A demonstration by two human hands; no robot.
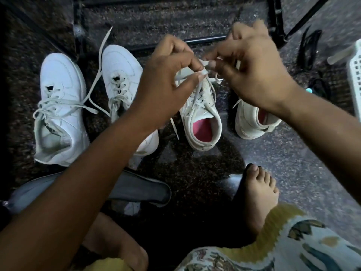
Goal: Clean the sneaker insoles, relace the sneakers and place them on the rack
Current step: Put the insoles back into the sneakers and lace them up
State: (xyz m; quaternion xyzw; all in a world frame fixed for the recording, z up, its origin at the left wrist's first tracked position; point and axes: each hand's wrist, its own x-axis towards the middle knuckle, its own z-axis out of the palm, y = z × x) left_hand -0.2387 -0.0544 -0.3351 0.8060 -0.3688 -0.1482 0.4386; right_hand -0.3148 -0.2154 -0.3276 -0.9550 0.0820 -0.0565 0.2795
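Observation:
A white sneaker with a pink insole (203, 122) stands on the floor in the middle. Above its tongue my left hand (168, 81) pinches one end of its white lace (201, 72), and my right hand (252, 69) pinches the other end. The two hands are close together over the shoe. Its partner sneaker (252, 122), also pink inside, lies to the right, partly hidden by my right forearm. Two larger white sneakers (60, 106) (121, 75) stand at the left with loose laces. A grey insole (140, 188) lies on the floor under my left forearm.
The black metal shoe rack frame (275, 20) stands at the back. A white plastic basket (355, 75) sits at the right edge, with dark items (310, 47) on the floor beside it. My bare foot (259, 194) rests on the speckled floor.

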